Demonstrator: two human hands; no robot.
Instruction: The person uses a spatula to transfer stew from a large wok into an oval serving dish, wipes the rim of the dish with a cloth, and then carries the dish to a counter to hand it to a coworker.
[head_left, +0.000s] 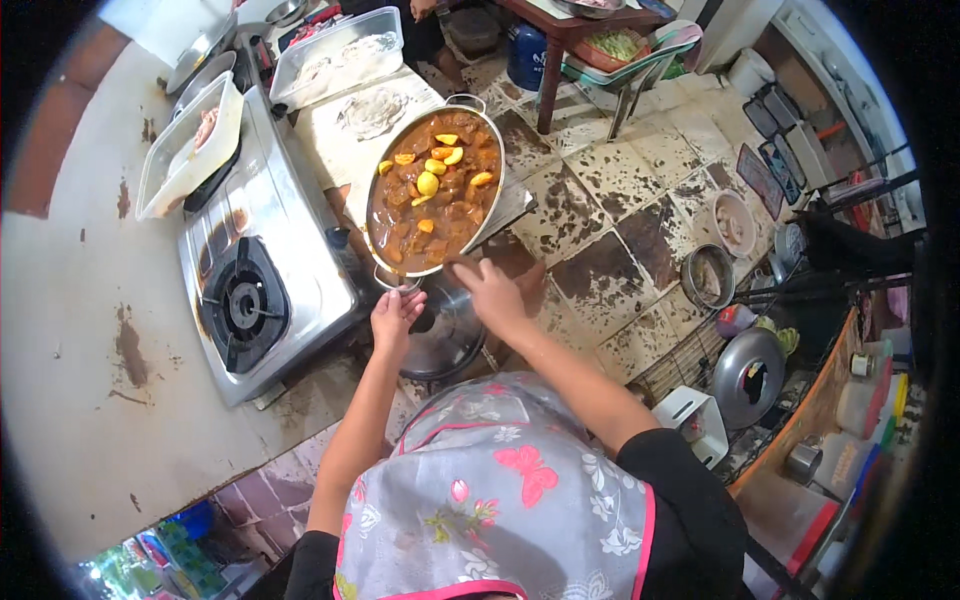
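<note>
An oval metal serving pan (496, 195) holds chunks of food in brown sauce, topped with yellow pieces (427, 184). It rests on a board at the edge of the counter, with a loop handle at either end. My left hand (397, 311) has its fingers at the near loop handle (397, 282), palm turned up. At the pan's near right rim is my right hand (487, 292), its index finger pointing left and slightly blurred; whether it touches the rim I cannot tell. A dark round lid or pot (442, 345) lies below, between my forearms.
A steel gas stove (315, 255) stands left of the pan. Plastic tubs (225, 139) with raw meat or floury pieces sit behind. Beyond are a wooden table (551, 26), a blue gas cylinder (526, 56) and a person's hand (422, 7). Basins (709, 277) lie on the tiled floor.
</note>
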